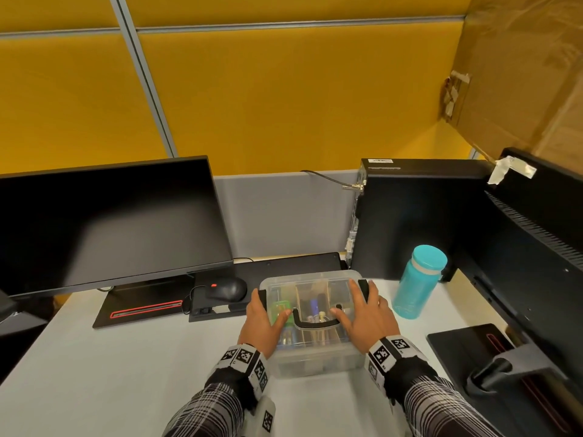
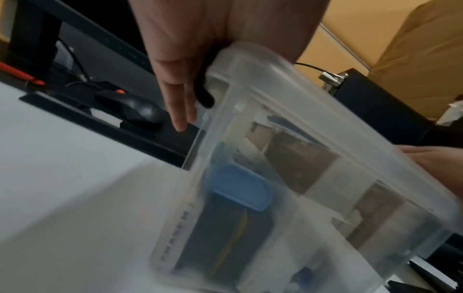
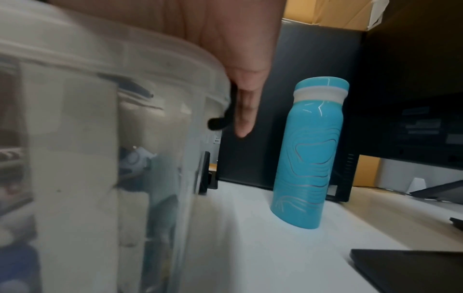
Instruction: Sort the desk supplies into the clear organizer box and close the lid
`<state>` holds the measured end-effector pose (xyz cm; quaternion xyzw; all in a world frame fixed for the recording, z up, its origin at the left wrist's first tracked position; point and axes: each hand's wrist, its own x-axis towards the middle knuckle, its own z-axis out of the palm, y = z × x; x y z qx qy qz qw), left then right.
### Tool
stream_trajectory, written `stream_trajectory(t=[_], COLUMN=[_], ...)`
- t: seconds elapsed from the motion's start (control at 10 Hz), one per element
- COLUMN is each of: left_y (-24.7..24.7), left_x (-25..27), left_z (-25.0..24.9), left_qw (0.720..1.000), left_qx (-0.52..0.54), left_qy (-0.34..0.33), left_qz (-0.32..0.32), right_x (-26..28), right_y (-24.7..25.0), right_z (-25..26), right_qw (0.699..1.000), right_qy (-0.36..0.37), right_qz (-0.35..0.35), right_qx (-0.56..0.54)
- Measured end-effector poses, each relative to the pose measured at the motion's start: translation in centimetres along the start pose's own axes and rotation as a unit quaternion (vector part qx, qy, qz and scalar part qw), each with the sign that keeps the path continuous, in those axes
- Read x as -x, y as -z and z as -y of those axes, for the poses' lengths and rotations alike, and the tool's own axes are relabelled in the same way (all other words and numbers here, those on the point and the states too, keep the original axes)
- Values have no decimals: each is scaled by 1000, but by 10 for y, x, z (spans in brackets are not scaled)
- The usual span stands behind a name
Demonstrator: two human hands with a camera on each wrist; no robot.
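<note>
Clear organizer box sits lower centre, lid on. Left hand and right hand lie flat-fingered on it, over the side latches, apparently pressing them shut; neither hand grasps anything.

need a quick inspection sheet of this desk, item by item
surface: white desk, bare patches around the box
job's things: clear plastic organizer box, lid on, black carry handle lying flat, supplies inside
clutter: teal water bottle standing right of the box; black mouse
grippers: left hand and right hand flat on the lid, fingers at the black side latches
cables: thin black cable to the black computer tower
surroundings: dark monitor, yellow partition panels, cardboard
</note>
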<state>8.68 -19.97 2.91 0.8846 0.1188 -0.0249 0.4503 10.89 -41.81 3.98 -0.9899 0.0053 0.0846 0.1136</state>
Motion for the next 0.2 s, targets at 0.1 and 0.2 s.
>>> stream_trajectory(t=[0.1,0.2], left_y=[17,36], left_x=[8,26], left_z=[13,43], left_qw=[997,996], left_qx=[13,-40], left_qy=[-68,-34], left_qz=[40,65], right_x=[15,43], right_y=[-2,-18], right_z=[19,50], right_qw=[996,968], right_qy=[57,214], right_qz=[-62,-133], right_qx=[9,4])
